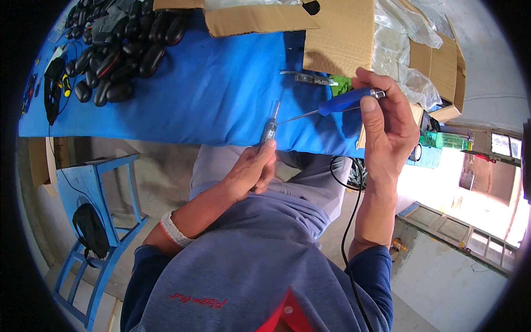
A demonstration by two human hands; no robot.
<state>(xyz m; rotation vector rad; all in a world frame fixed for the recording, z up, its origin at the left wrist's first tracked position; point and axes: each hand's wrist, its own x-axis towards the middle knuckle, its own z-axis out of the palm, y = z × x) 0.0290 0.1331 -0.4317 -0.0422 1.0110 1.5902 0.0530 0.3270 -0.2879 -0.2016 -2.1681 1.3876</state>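
Note:
My left hand (255,169) is closed around a slim grey device (270,130) with a thin metal shaft pointing away from me. The device is just over the near edge of the blue-covered table. In my right hand (390,119) is a screwdriver (344,103) with a blue handle, gripped between thumb and fingers. Its thin blade slants down to the left, and the tip is at the side of the device; whether it touches cannot be made out. A similar grey piece (314,78) lies on the cloth farther back, beside something green (342,84).
Several black oval shells (120,91) are heaped at the back left, near a yellow-and-black tool (66,84). Open cardboard boxes (338,41) and clear plastic wrap (406,61) occupy the back right. A blue stool (91,191) stands at left. A black cable (345,243) hangs beside my right arm.

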